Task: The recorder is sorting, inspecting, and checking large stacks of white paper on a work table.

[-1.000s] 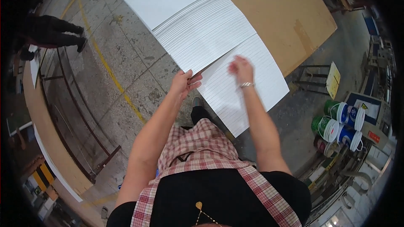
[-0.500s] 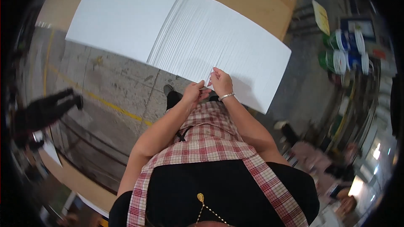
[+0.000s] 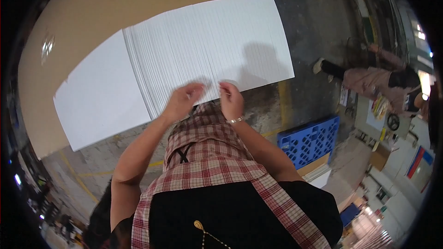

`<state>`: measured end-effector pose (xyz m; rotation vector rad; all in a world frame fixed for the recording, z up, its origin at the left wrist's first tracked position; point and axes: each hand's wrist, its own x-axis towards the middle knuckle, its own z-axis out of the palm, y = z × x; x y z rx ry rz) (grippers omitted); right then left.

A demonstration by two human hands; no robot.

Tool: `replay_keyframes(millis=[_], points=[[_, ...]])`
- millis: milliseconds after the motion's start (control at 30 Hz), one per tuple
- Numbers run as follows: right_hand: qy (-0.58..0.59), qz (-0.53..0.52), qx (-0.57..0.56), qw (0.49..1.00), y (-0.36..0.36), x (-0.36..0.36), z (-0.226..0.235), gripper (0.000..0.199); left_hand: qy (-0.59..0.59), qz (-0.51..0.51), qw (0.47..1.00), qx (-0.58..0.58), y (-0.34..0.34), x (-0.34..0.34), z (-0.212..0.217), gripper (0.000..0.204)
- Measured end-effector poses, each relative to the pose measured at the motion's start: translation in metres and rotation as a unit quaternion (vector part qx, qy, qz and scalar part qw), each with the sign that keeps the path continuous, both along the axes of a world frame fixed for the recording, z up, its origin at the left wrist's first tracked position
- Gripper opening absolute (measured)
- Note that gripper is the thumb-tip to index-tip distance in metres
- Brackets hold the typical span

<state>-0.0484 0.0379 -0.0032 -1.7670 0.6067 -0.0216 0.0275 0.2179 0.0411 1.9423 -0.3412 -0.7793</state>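
A long row of overlapping white sheets (image 3: 184,46) lies fanned out, their edges showing as many fine lines. At its left end one sheet's broad white face (image 3: 99,83) lies uncovered. My left hand (image 3: 182,101) is over the near edge of the row, its fingers bent and smeared by motion. Just to its right, my right hand (image 3: 232,101), with a bracelet at the wrist, has its fingers curled together at the same edge. What they hold, if anything, is too small to make out. A narrow gap separates the two hands.
The sheets rest on a large brown cardboard surface (image 3: 92,0). A blue plastic pallet (image 3: 309,140) stands to my right, with boards beside it. Farther right, another person (image 3: 369,83) is near a work table. Yellow lines mark the concrete floor.
My view has turned, so the row now lies further left and the pallet and other person show. My hands have moved apart; the left has shifted left, away from the right.
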Motion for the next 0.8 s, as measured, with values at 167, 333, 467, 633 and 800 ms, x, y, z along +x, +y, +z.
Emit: replay_keyframes(millis=[167,333,467,633,800], points=[[0.098,-0.434,0.195,0.874,-0.023,-0.068,-0.08,0.027,-0.382,0.005,0.909,0.167,0.02,0.173,0.006,0.038],[0.239,-0.553,0.46,0.652,0.033,-0.041,-0.097,0.041,-0.411,-0.036,0.867,0.281,0.032,0.268,-0.067,0.038],[0.161,-0.604,0.472,0.622,0.069,-0.003,-0.107,0.046,-0.351,-0.068,0.888,0.29,0.002,0.271,-0.069,0.032],[-0.062,-0.562,0.554,0.611,0.085,0.03,-0.082,0.046,-0.388,-0.076,0.87,0.295,-0.002,0.26,-0.071,0.029],[0.023,-0.609,0.481,0.631,0.079,0.03,-0.047,0.039,-0.368,-0.106,0.878,0.288,0.003,0.26,-0.061,0.034]])
